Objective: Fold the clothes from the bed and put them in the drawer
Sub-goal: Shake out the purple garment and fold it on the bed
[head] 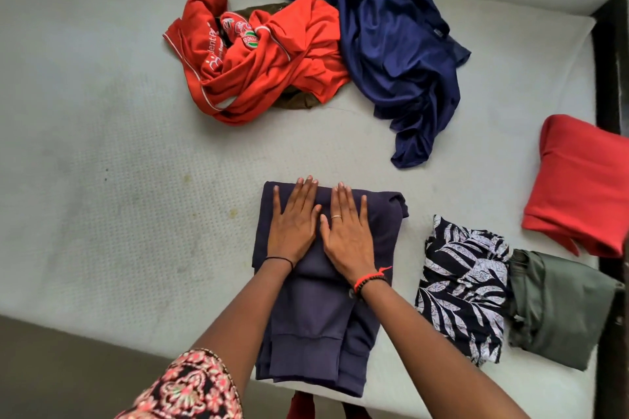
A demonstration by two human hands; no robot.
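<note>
Head view. The purple garment (316, 316) lies on the bed (119, 214) at its near edge, folded into a long rectangle with the ribbed hem toward the person. The left hand (292, 221) and right hand (347, 231) rest flat on its far half, side by side, thumbs almost touching. The fingers (301, 194) are straight and slightly apart, pressing the cloth down and gripping nothing.

Done, by the look of it: a patterned garment (463, 286) and a green garment (558, 309) folded near right, touching each other, and a folded red garment (578, 180) further right beside the dark bed frame (609, 61). Not yet folded: a crumpled orange garment (265, 58) and a navy garment (398, 54) heaped together at the far side. The drawer is not in view.

Risks from here:
- The purple garment's near end sits right at the mattress edge — a push toward the person could slide it off.
- Its far right corner bulges out of the rectangle; another fold over that lump would likely come out uneven.
- The layers are loose, so lifting from one end alone could let the fold fall open.
- The red garment appears to reach the bed's right edge, and a careless reach for the pile could knock it off.
</note>
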